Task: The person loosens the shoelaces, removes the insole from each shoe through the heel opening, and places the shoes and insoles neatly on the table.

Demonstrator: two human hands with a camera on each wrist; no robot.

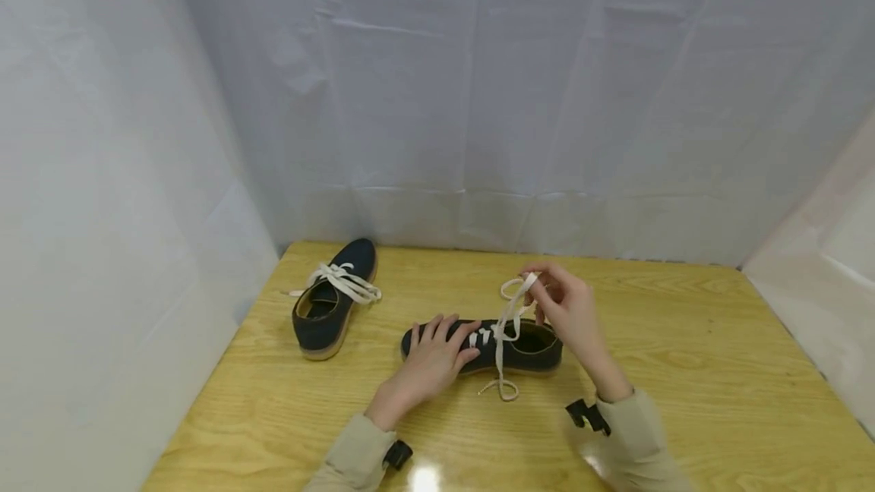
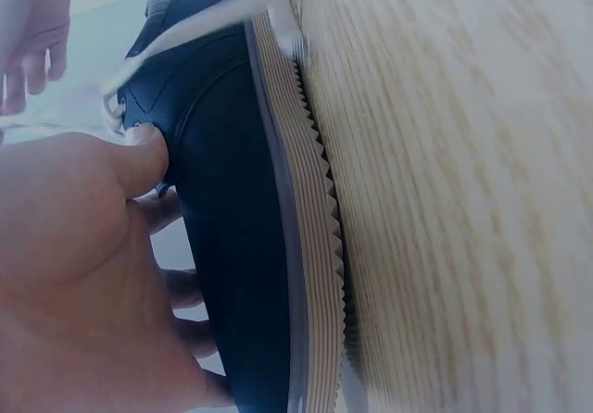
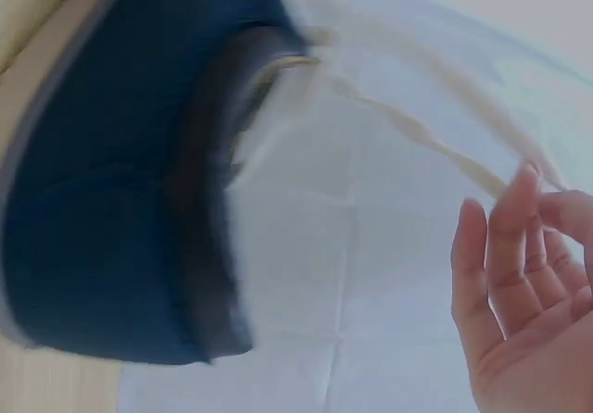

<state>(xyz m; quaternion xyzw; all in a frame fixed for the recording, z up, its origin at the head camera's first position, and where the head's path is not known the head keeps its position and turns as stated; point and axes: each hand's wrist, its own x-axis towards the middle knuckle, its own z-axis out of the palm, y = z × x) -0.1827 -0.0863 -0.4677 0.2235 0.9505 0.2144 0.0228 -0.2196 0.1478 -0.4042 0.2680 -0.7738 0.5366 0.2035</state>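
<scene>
A dark navy lace-up shoe (image 1: 526,361) lies sole-down, its toe to the left and its opening to the right. Across the toe and front of the shoe, my left hand (image 1: 432,361) holds it, fingers spread over the top and reaching the far side. The left wrist view shows the thumb (image 2: 144,154) against the upper near the eyelets. Above the shoe's opening, my right hand (image 1: 563,310) pinches a white shoelace (image 1: 507,325) between thumb and fingertips. This lace rises from the eyelets, and a loose end hangs down the near side onto the table.
A matching navy shoe (image 1: 321,334) stands at the back left, toe pointing away, its white laces (image 1: 345,283) draped loosely over the top. Both shoes are on a wooden table (image 1: 704,370). Pale sheeting (image 1: 437,97) hangs behind and along both sides of the table.
</scene>
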